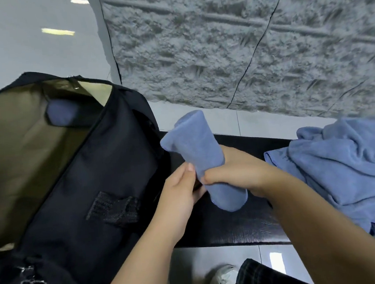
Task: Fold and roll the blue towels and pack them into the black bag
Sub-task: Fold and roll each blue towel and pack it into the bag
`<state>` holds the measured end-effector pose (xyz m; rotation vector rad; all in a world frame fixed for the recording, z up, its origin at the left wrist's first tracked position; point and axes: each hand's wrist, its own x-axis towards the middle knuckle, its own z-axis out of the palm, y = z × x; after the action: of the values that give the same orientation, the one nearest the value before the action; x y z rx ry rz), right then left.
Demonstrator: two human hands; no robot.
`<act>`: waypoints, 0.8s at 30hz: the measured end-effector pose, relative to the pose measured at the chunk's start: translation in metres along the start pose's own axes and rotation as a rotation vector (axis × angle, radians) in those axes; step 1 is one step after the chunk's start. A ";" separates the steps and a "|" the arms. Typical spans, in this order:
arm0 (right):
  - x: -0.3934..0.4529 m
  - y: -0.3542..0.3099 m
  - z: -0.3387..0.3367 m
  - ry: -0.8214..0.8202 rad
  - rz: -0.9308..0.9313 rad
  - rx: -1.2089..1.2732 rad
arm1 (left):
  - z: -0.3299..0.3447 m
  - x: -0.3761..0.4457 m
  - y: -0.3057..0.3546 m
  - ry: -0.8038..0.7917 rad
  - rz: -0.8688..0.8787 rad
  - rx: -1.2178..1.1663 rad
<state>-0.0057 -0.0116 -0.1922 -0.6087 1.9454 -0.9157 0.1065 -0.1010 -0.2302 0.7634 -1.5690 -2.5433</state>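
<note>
A rolled blue towel (200, 154) stands nearly upright over the black bench, held at its middle. My right hand (233, 171) wraps around it from the right. My left hand (181, 191) touches the roll's lower left side with thumb and fingers. The black bag (91, 183) lies open at the left, showing its olive lining. Another rolled blue towel (62, 112) sits inside the bag near the back. A heap of loose blue towels (345, 165) lies on the bench at the right.
The black bench (238, 225) runs under my hands, its front edge near the bottom. A grey textured wall (230, 48) rises behind it. A white shoe (222, 280) and a dark trouser leg show on the tiled floor below.
</note>
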 end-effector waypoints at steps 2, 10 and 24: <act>-0.002 -0.003 -0.001 -0.042 -0.013 0.055 | -0.001 0.000 0.006 0.002 0.019 0.014; -0.024 -0.035 -0.003 -0.149 -0.171 0.366 | -0.003 -0.012 0.043 0.213 0.209 0.177; 0.013 -0.128 0.050 -0.034 -0.316 0.425 | -0.052 -0.041 0.110 0.655 0.586 0.103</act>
<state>0.0388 -0.1169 -0.1148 -0.6801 1.5783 -1.4572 0.1425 -0.1844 -0.1401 0.8618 -1.4150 -1.5954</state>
